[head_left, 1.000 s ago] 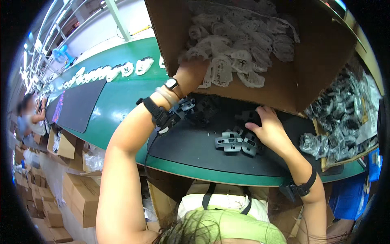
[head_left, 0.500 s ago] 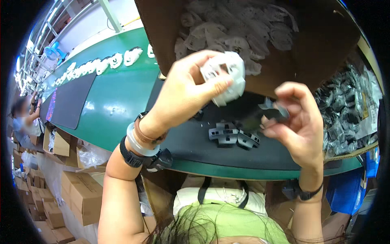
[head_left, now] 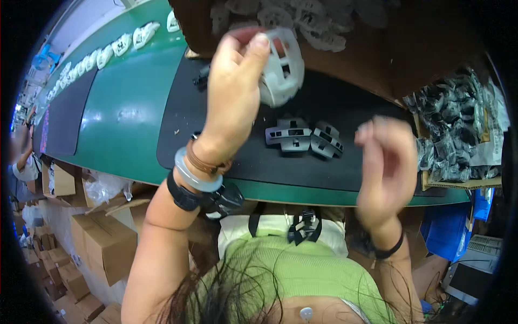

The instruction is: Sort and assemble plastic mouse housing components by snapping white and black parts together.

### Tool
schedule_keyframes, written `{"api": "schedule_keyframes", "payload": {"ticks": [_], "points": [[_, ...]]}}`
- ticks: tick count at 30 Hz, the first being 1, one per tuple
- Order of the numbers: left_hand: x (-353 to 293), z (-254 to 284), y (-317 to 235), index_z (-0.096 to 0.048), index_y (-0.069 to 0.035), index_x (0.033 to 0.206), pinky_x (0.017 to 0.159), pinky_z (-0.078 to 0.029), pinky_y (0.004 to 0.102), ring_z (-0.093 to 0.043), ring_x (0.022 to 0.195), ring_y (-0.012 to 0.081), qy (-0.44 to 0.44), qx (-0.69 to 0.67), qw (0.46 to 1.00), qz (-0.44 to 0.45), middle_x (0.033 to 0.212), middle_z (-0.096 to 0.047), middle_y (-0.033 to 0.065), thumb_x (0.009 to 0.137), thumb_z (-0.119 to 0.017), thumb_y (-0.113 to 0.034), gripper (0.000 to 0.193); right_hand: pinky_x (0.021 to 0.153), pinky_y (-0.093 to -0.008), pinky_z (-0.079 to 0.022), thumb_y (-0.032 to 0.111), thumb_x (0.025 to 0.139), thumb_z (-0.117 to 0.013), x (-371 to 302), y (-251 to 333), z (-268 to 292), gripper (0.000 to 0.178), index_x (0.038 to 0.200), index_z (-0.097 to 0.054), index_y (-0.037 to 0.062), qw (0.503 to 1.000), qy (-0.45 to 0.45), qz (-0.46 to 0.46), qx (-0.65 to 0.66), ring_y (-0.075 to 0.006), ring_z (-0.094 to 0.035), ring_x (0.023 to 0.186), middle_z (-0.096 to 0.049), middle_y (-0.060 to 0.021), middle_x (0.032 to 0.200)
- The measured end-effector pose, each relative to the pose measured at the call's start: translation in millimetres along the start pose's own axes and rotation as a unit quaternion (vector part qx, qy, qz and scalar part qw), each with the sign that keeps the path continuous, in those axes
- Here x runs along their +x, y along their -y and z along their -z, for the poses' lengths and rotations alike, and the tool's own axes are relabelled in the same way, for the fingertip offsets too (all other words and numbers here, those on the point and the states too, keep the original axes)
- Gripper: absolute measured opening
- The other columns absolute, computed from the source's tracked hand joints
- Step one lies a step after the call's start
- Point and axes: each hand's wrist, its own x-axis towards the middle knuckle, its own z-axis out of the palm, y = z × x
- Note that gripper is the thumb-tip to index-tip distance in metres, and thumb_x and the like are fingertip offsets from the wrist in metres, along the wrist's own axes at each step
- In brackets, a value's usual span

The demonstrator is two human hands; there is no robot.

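My left hand [head_left: 240, 75] is closed on a white plastic shell [head_left: 283, 67] with rectangular cut-outs, held up over the dark mat [head_left: 226, 129] by the edge of a big carton. My right hand [head_left: 386, 167] is raised over the right side of the mat, blurred by motion. Its fingers curl toward the thumb, and no object shows in them. Two grey slotted plastic parts, a left one [head_left: 291, 135] and a right one [head_left: 326, 139], lie side by side on the mat between my hands.
The large carton [head_left: 345, 70] with more white shells stands at the far side. At right is a box of bagged dark parts [head_left: 453, 129]. White shells [head_left: 123, 44] line the green table [head_left: 121, 113] at left. Cardboard boxes [head_left: 105, 245] stand on the floor; a person sits far left.
My left hand has turned the white shell and moved up and slightly left in the picture. The dark piece at my right hand's fingers no longer shows. The whole view has shifted.
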Motion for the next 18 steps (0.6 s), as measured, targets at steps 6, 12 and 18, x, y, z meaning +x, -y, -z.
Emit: {"api": "schedule_keyframes", "payload": {"ticks": [6, 12, 18], "points": [[7.0, -9.2, -5.0, -0.039, 0.006, 0.121, 0.089, -0.045, 0.0288, -0.057, 0.101, 0.0175, 0.079, 0.068, 0.994, -0.035, 0.108, -0.059, 0.013, 0.082, -0.063, -0.007, 0.048, 0.091, -0.042, -0.043, 0.031, 0.092, -0.048, -170.1, -58.2, -95.9, 0.042, 0.121, -0.052, 0.0018, 0.574, 0.581, -0.502, 0.285, -0.0353, -0.055, 0.102, -0.059, -0.0187, 0.11], [17.0, -5.7, -2.8, -0.046, 0.004, 0.113, 0.081, -0.047, 0.0248, -0.058, 0.094, 0.0133, 0.068, 0.05, 0.995, -0.048, 0.101, -0.06, 0.0084, 0.082, -0.064, -0.003, 0.037, 0.09, -0.0418, -0.044, 0.029, 0.091, -0.049, -160.1, -72.4, -121.7, 0.041, 0.121, -0.052, 0.001, 0.638, 0.592, -0.468, 0.15, -0.0356, -0.055, 0.102, -0.058, -0.0202, 0.111], [14.0, 7.4, 2.9, -0.05, 0.0, 0.115, 0.083, -0.047, 0.0229, -0.058, 0.094, 0.0119, 0.069, 0.003, 0.996, -0.057, 0.102, -0.061, 0.0064, 0.08, -0.067, -0.003, 0.039, 0.089, -0.0417, -0.045, 0.026, 0.09, -0.049, -141.2, -105.0, -92.4, 0.04, 0.121, -0.051, 0.0002, 0.723, 0.572, -0.388, -0.005, -0.0359, -0.055, 0.102, -0.056, -0.0218, 0.112]]}}
